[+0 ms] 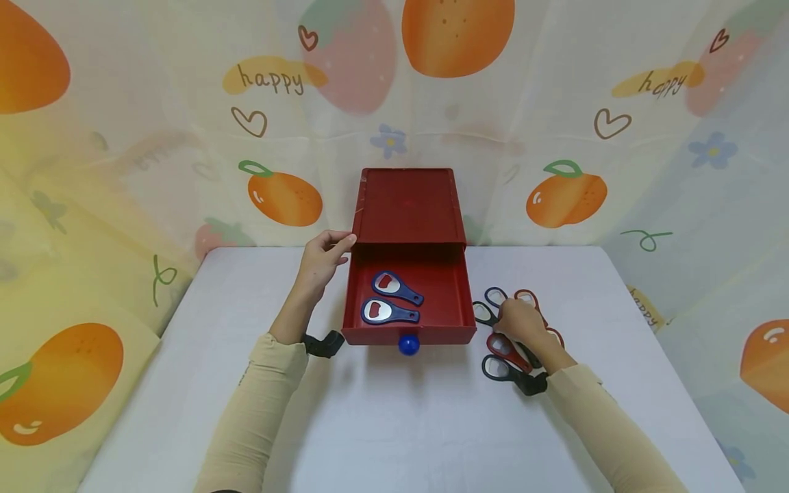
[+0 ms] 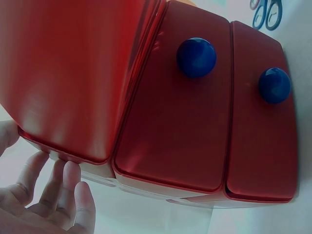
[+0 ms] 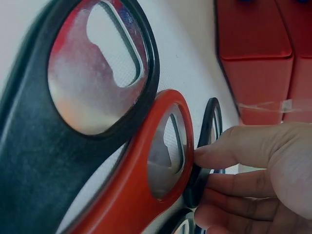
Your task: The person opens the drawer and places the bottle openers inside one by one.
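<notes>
Left hand: I see the left hand (image 1: 320, 263) with fingers extended, its fingertips touching the left side of the red drawer cabinet (image 1: 408, 205) at the desk (image 1: 401, 424)'s far edge.
Right hand: The right hand (image 1: 524, 323) pinches a black bottle opener (image 3: 195, 187) toward the desk's right edge.
Cluster: A red bottle opener (image 3: 132, 183) and others lie around that hand, some overlapping.
Drawer: Two blue bottle openers (image 1: 403, 315) rest in the open top drawer (image 1: 446, 294), nearer its left wall.
</notes>
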The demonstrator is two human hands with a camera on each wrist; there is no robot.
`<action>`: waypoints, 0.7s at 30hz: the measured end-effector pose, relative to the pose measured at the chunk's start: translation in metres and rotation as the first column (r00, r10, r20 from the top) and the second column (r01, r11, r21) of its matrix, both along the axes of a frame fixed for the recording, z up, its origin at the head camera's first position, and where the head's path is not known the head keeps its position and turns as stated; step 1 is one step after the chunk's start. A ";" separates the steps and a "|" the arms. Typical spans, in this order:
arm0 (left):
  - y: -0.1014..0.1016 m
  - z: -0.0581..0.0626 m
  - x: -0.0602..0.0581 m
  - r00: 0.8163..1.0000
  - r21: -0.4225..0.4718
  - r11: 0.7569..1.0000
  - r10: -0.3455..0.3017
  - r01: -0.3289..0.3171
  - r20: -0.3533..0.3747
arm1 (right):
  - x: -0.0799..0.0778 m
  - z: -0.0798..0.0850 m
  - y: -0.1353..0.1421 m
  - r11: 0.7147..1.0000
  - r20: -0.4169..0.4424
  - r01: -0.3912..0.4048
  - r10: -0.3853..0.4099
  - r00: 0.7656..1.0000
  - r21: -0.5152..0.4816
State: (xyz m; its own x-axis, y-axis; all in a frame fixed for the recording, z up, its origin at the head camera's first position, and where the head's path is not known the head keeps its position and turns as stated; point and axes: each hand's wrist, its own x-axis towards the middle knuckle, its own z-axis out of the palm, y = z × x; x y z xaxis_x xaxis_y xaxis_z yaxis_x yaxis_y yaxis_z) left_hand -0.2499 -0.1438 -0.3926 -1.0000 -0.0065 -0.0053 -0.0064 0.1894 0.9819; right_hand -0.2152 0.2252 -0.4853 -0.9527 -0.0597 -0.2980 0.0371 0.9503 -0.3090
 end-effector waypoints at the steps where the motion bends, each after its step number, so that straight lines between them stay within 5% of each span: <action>1: 0.000 0.000 0.000 1.000 0.001 1.000 0.000 0.000 -0.001 | 0.000 0.000 0.000 1.000 0.005 0.003 -0.003 1.000 0.000; 13: 0.001 0.000 -0.001 1.000 0.001 1.000 -0.001 0.001 -0.007 | -0.001 0.000 0.001 1.000 -0.016 0.001 -0.002 1.000 -0.024; 21: 0.001 0.001 -0.001 1.000 -0.003 1.000 0.007 -0.007 -0.002 | -0.001 0.017 0.007 0.998 -0.117 -0.055 0.052 0.992 -0.016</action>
